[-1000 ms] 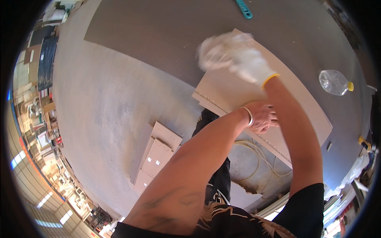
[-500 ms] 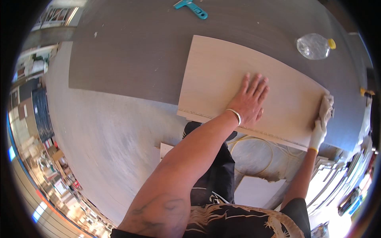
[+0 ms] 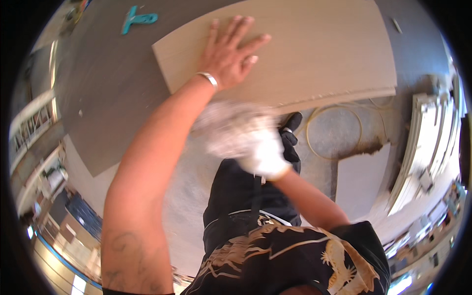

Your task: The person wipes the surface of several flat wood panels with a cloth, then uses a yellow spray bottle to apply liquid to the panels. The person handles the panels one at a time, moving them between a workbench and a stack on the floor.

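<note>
A pale wood-toned board (image 3: 319, 49) with a rough near edge lies on a large dark grey sheet (image 3: 98, 93). My bare left hand (image 3: 228, 54), a light bangle at its wrist, rests with fingers spread on the left part of the board. Below it, my right hand (image 3: 265, 155) in a white glove grips a crumpled pale rag (image 3: 233, 125). Motion smears both the glove and the rag. They are at the board's near edge, toward its left end, in front of my body. Whether the rag touches the edge, I cannot tell.
Left of the board lies a teal scraper (image 3: 142, 19). On the floor are a coiled yellow hose (image 3: 309, 132) and a flat pale panel (image 3: 364, 177). Several long pale strips (image 3: 418, 142) are stacked at the right.
My right hand has swept the rag from the board's right end to its near left edge. My left hand now lies nearer the board's left end. The view has shifted as well.
</note>
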A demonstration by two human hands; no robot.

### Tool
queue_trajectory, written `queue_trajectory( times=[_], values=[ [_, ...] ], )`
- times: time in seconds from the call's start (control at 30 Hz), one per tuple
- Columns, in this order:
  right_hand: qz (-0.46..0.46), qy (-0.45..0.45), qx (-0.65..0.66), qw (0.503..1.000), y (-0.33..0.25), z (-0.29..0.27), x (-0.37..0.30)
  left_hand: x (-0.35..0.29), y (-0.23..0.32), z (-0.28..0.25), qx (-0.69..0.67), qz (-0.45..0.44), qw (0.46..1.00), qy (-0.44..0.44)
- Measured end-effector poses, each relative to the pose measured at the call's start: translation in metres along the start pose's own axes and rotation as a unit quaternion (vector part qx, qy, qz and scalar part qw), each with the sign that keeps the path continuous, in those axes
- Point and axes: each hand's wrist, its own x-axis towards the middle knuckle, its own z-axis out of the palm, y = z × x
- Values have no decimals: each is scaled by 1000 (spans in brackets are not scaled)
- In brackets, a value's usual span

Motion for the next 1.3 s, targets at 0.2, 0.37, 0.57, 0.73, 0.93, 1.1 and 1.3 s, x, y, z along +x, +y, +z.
queue_trajectory(
  times=[0.2,0.37,0.57,0.73,0.93,1.1,1.3],
  values=[
    [-22,40,94,995,14,58,1,6,-6,-3,-16,32,999,-12],
    [178,204,-295,916,149,-157,-65,4,-8,-1,5,36,999,-33],
    [189,128,-182,957,60,-62,-25,8,-4,-12,-7,26,998,-50],
    [116,135,3,984,56,-34,-32,9,-8,-7,7,60,997,-57],
    [334,377,-265,822,187,-235,-65,10,-8,-10,16,76,995,-63],
    [208,152,-141,956,101,-183,-41,21,37,17,17,-34,999,21],
    [325,231,-283,872,206,-239,-71,25,65,25,4,-145,989,-1]
  ],
)
